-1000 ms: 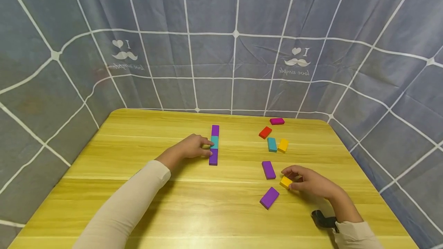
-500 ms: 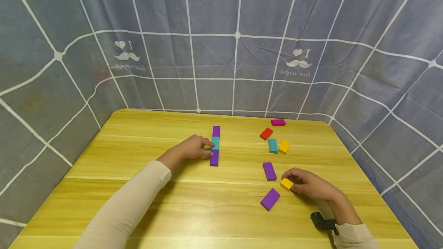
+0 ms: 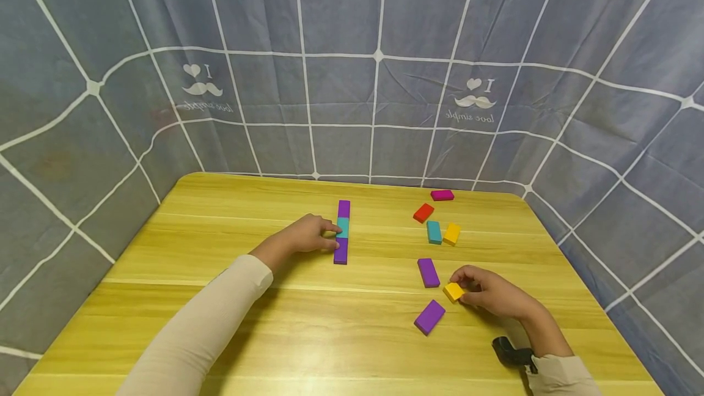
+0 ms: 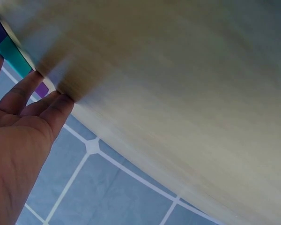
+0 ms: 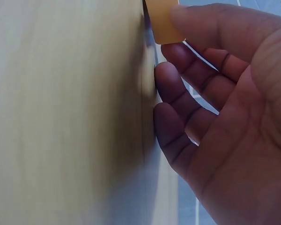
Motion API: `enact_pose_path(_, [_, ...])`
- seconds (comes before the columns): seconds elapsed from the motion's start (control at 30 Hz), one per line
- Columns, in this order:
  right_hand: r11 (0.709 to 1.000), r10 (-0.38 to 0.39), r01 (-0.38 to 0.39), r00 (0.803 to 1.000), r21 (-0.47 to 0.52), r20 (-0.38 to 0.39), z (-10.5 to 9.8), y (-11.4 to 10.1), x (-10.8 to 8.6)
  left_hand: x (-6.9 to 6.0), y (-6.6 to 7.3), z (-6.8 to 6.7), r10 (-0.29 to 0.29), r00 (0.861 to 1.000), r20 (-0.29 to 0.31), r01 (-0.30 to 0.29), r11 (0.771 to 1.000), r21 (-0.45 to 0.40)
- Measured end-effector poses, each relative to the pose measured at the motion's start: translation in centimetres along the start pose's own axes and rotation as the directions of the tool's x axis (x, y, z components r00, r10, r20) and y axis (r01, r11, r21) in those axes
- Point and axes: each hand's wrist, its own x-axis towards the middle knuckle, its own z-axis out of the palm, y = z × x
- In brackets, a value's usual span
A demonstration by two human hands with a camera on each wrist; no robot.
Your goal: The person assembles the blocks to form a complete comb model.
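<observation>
The left hand (image 3: 308,234), fingers parted, is touching a three-block row (image 3: 343,227) (seemingly the finished part). The right hand (image 3: 492,291) is pinching a yellow block (image 3: 453,292); six loose blocks (image 3: 428,273), apparently remaining, are lying beside and beyond that grip.

The grey curtain (image 3: 341,90) twice bears, mirrored, "I", heart (image 3: 473,84), moustache (image 3: 475,101) and "love simple" (image 3: 470,117).

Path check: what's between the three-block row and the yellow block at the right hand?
In the head view, one purple block lies between three-block row and yellow block; otherwise bare table.
</observation>
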Motion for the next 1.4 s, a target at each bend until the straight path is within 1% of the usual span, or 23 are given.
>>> enact_pose_path(0.2, [1.000,0.000,-0.001,1.000,-0.005,-0.027,0.0,-0.2,0.2,0.1,-0.1,0.0,0.006,1.000,0.002,-0.006,1.000,0.014])
enact_pose_path(0.33, [0.998,0.048,-0.049,0.997,-0.026,-0.064,0.2,-0.5,0.6,0.0,-0.1,-0.2,0.015,1.000,0.002,-0.015,0.999,0.031])
enact_pose_path(0.43, [0.997,0.056,-0.061,0.995,-0.049,-0.088,0.2,-0.7,1.0,0.0,0.0,-0.3,0.022,1.000,0.000,-0.022,0.999,0.025])
enact_pose_path(0.6, [0.997,0.018,-0.027,0.994,-0.079,-0.112,0.1,-1.2,1.8,0.0,0.0,-0.2,0.026,1.000,0.004,-0.026,1.000,0.016])
enact_pose_path(0.7, [0.998,0.015,-0.023,0.992,-0.062,-0.128,0.0,-1.8,2.0,0.1,-0.1,-0.2,0.026,1.000,0.004,-0.026,1.000,0.017])
enact_pose_path(0.83, [0.999,0.008,-0.015,0.992,-0.049,-0.129,-0.1,-2.3,2.5,0.1,-0.1,-0.3,0.025,1.000,0.003,-0.025,1.000,0.014])
enact_pose_path(0.97, [0.998,-0.021,0.013,0.992,-0.064,-0.125,0.0,-2.8,3.3,0.1,-0.1,-0.2,0.024,1.000,0.005,-0.024,1.000,0.016])
enact_pose_path(1.17, [0.998,-0.040,0.033,0.990,-0.051,-0.138,0.5,-4.0,4.5,0.2,-0.2,-0.2,0.023,1.000,0.005,-0.023,0.999,0.032])
enact_pose_path(1.4, [0.998,-0.066,0.065,0.988,-0.012,-0.139,1.6,-4.9,6.1,0.1,-0.3,-0.1,0.025,1.000,0.008,-0.025,0.999,0.031])
